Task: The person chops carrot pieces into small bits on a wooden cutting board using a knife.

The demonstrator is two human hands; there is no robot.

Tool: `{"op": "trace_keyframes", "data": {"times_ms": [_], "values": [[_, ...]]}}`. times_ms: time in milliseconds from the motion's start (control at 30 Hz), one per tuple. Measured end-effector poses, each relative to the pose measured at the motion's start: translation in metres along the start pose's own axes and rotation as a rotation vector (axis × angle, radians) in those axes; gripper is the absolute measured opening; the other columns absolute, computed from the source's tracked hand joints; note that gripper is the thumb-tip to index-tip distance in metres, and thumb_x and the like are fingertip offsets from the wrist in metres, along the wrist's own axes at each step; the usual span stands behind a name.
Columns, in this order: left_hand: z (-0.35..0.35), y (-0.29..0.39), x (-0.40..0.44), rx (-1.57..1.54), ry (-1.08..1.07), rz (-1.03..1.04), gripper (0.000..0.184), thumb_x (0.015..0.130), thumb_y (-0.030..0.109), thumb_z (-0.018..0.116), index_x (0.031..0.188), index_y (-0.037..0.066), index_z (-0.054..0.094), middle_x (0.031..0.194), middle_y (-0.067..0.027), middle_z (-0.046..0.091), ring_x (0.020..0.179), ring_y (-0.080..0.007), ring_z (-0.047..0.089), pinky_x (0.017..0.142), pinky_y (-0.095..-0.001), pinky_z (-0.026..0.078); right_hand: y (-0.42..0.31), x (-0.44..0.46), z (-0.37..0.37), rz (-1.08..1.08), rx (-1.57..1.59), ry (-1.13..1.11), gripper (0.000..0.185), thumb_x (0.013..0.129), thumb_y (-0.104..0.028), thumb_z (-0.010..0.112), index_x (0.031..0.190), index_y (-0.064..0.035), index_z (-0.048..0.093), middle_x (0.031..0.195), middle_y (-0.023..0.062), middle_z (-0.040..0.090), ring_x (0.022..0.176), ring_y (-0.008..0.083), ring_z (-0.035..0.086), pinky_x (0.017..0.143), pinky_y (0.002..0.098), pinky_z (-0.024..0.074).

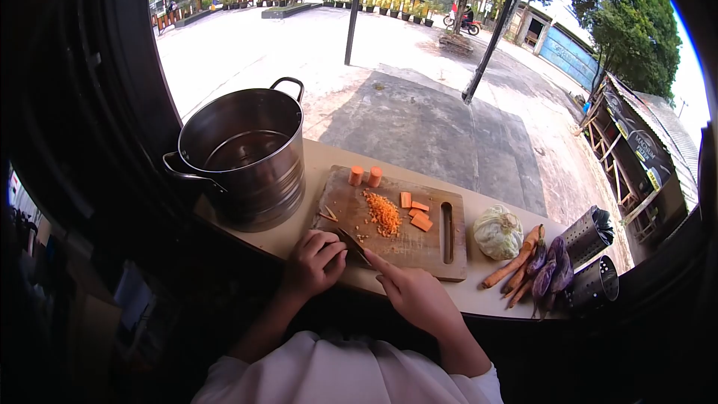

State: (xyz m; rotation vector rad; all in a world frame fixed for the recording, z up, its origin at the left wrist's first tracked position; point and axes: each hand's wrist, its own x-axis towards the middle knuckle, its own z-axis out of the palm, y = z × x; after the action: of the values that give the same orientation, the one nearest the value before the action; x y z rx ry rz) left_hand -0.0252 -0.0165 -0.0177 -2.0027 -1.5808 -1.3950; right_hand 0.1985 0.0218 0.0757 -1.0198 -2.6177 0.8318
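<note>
The right hand (407, 290) is closed around a knife (354, 245). The knife is long and thin, and it slants away and to the left, with its blade just beside the left hand (318, 258). The left hand's fingers are curled in at the near left edge of the wooden board (389, 256) — I cannot tell if they pinch anything.

The tiny orange carrot bits (383, 214) sit in a crumbly heap just past the blade, up and to the right. Flat, smooth carrot pieces (421, 221) lie to the right of the heap, and two round carrot stubs (357, 175) stand at the far side. A shiny metal pot (278, 196) is on the left, and a round, leafy cabbage (498, 233) is on the right
</note>
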Motion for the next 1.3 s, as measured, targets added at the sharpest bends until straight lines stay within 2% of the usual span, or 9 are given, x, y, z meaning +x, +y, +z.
{"op": "trace_keyframes", "data": {"times_ms": [200,400,467,633,700,800,900,1000,1300], "values": [[0.000,0.000,-0.001,-0.022,0.002,-0.022,0.014,0.086,0.010,0.072,0.099,0.006,0.072,0.099,-0.0088,0.066,0.093,-0.0290,0.066,0.083,-0.0410,0.056,0.009,-0.002,0.004,-0.001,0.038,0.101,0.053,0.102,-0.018,0.058,0.153,-0.0270,0.050,0.088,0.0232,0.069,0.081,0.0433,0.067,0.074,0.0494,0.0518],[0.000,0.001,-0.001,-0.148,0.093,-0.149,0.019,0.089,0.002,0.067,0.108,0.004,0.070,0.103,-0.0112,0.067,0.095,-0.0311,0.067,0.084,-0.0410,0.056,0.003,-0.016,-0.009,-0.006,-0.093,-0.040,0.052,0.102,-0.021,0.056,0.154,-0.0280,0.049,0.088,0.0173,0.070,0.082,0.0352,0.070,0.075,0.0463,0.0545],[0.000,-0.001,0.000,-0.197,0.152,-0.217,0.020,0.090,-0.001,0.064,0.109,0.003,0.070,0.105,-0.0122,0.067,0.096,-0.0316,0.067,0.086,-0.0404,0.055,0.006,-0.018,-0.007,-0.065,-0.086,-0.005,0.051,0.102,-0.022,0.058,0.152,-0.0299,0.051,0.087,0.0153,0.070,0.081,0.0335,0.070,0.074,0.0449,0.0552],[-0.014,-0.009,0.019,-0.045,0.034,-0.218,0.027,0.093,-0.001,0.061,0.119,0.004,0.067,0.118,-0.0131,0.068,0.111,-0.0333,0.063,0.097,-0.0424,0.051,0.013,-0.012,-0.009,0.002,-0.147,0.054,0.050,0.099,-0.021,0.064,0.147,-0.0315,0.058,0.095,0.0137,0.073,0.088,0.0332,0.070,0.078,0.0429,0.0552],[-0.016,-0.013,0.027,-0.042,-0.031,-0.210,0.026,0.092,0.000,0.064,0.118,0.003,0.068,0.119,-0.0137,0.068,0.113,-0.0332,0.064,0.099,-0.0425,0.050,0.017,-0.009,-0.010,0.073,-0.145,0.095,0.048,0.099,-0.021,0.064,0.147,-0.0313,0.059,0.098,0.0142,0.073,0.089,0.0338,0.070,0.080,0.0430,0.0552],[-0.012,-0.029,0.032,-0.026,-0.128,-0.189,0.021,0.091,0.003,0.069,0.112,0.003,0.070,0.115,-0.0128,0.070,0.111,-0.0329,0.064,0.098,-0.0426,0.050,0.026,-0.007,-0.008,-0.017,-0.125,0.202,0.048,0.101,-0.025,0.062,0.148,-0.0344,0.057,0.093,0.0132,0.072,0.086,0.0322,0.071,0.077,0.0428,0.0560],[-0.009,-0.040,0.037,-0.008,-0.173,-0.215,0.013,0.088,0.007,0.073,0.101,0.005,0.072,0.105,-0.0107,0.070,0.105,-0.0323,0.064,0.093,-0.0422,0.051,0.026,-0.007,-0.010,-0.014,0.053,0.234,0.050,0.098,-0.018,0.068,0.146,-0.0294,0.060,0.105,0.0193,0.074,0.090,0.0360,0.070,0.081,0.0410,0.0546],[-0.007,-0.039,0.041,0.033,-0.162,-0.222,0.007,0.086,0.009,0.076,0.092,0.006,0.073,0.096,-0.0090,0.069,0.098,-0.0316,0.063,0.088,-0.0422,0.051,0.027,-0.007,-0.010,0.015,0.127,0.259,0.051,0.096,-0.017,0.070,0.146,-0.0288,0.060,0.108,0.0205,0.074,0.090,0.0358,0.071,0.080,0.0409,0.0541],[-0.008,0.005,0.038,-0.018,-0.205,-0.377,0.008,0.083,0.009,0.079,0.090,0.006,0.075,0.087,-0.0078,0.068,0.090,-0.0273,0.064,0.081,-0.0396,0.052,0.022,-0.016,-0.011,0.062,-0.034,0.082,0.049,0.098,-0.021,0.067,0.146,-0.0290,0.060,0.104,0.0185,0.074,0.090,0.0354,0.070,0.078,0.0417,0.0542]]}}
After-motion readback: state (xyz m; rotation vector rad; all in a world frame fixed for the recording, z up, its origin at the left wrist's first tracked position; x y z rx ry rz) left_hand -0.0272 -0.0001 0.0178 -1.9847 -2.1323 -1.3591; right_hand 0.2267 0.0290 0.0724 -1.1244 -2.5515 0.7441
